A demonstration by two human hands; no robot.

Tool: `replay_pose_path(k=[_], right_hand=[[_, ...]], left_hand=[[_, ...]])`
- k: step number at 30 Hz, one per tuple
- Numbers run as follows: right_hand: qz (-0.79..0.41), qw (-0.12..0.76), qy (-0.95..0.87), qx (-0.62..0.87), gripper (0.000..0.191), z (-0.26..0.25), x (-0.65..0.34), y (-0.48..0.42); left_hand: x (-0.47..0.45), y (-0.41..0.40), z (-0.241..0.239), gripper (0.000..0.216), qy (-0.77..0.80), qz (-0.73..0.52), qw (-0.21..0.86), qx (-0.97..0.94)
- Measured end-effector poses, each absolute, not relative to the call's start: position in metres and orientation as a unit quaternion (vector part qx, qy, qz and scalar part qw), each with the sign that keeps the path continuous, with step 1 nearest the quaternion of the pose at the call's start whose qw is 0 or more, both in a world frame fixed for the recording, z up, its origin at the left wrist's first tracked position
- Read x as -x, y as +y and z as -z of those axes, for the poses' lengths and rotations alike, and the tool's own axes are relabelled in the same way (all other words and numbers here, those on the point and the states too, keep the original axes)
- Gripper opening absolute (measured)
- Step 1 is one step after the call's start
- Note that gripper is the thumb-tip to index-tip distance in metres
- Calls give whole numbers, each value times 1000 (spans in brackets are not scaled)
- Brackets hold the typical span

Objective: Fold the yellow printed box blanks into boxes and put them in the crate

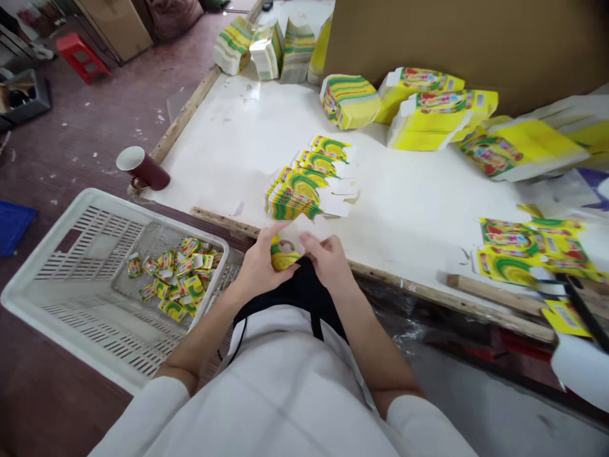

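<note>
Left grip [257, 265] on yellow carton [283, 259]; white basket [90, 291] holds small cartons [194, 287].

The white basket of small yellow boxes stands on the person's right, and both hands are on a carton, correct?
Not quite: the head view shows the white basket of small yellow boxes on the person's left. The left hand and right hand are indeed on a carton.

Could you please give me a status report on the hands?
Left hand holding box; right hand at its white flap. Flat boxes just beyond; nothing visibly blocking.
</note>
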State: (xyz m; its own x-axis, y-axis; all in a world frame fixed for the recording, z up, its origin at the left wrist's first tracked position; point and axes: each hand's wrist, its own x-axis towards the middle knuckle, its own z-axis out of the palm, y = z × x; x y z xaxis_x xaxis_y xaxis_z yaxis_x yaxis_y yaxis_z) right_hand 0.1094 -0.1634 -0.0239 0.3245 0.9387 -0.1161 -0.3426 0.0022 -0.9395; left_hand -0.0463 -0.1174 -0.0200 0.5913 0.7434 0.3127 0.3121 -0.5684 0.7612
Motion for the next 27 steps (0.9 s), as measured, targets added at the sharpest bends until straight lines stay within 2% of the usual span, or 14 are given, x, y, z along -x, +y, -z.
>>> replay_pose_path(k=[3, 5, 8, 13, 17, 20, 25, 27], right_hand=[[-666, 541, -253, 447, 39, 32, -114, -156], [-685, 541, -263, 411, 51, 40, -110, -159], [-649, 594, -297, 371, 66, 45, -101, -169], [-611, 613, -285, 412, 35, 27, -99, -173], [-587, 580, -339, 451, 33, 20, -102, -165], [-478, 565, -423, 523, 27, 28, -98, -164], [-322, 503, -600, 532, 59, 35, -92, -176], [-300, 475, -642, 522, 57, 36, -93, -179]], left_hand=[[45, -120, 22, 70, 264, -349, 320, -840], [45, -120, 23, 66, 263, -367, 320, -833], [47, -117, 22, 62, 314, -368, 326, -812], [45, -115, 21, 54, 341, -329, 337, -814], [44, -116, 21, 49, 336, -321, 287, -838], [48, -117, 25, 49, 331, -284, 271, -858], [48, -116, 37, 63, 332, -245, 306, -858], [45, -114, 40, 67, 322, -271, 315, -851]])
